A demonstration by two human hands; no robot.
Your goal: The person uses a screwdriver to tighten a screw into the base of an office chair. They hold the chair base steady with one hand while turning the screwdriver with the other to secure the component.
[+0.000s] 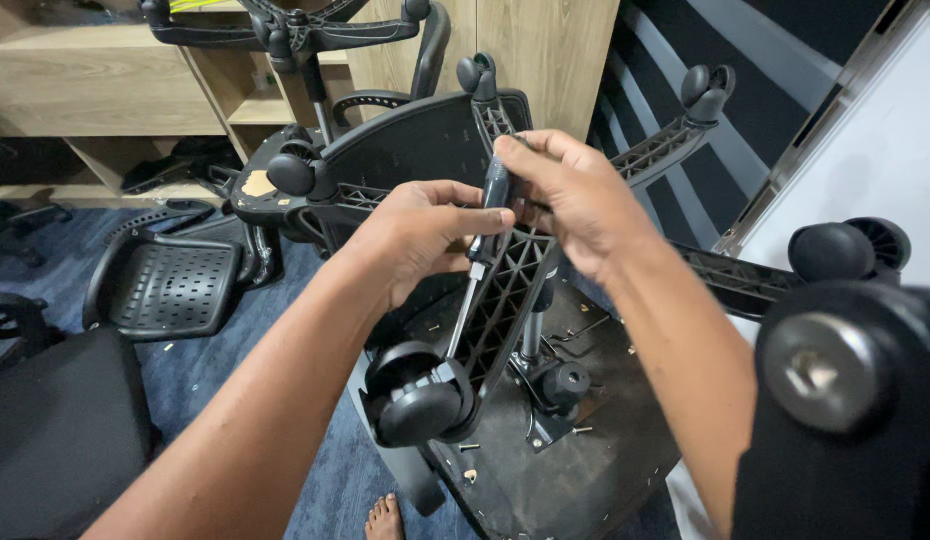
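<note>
An upturned office chair fills the middle, its black five-armed base (505,300) pointing up at me. Both hands grip a screwdriver (482,240) with a dark handle and a thin metal shaft. My right hand (575,195) wraps the top of the handle. My left hand (415,235) pinches the handle lower down, next to the shaft. The shaft slants down to the near castor (420,400), where its tip is hidden. Further castors sit at the arm ends (707,88) (845,248).
Loose screws lie on the chair's seat underside (575,470). A detached perforated chair back (165,285) and other chair parts lie on the blue carpet at left. Wooden shelving (95,80) stands behind. A large blurred castor (835,370) looms at the right. A bare foot (385,518) shows below.
</note>
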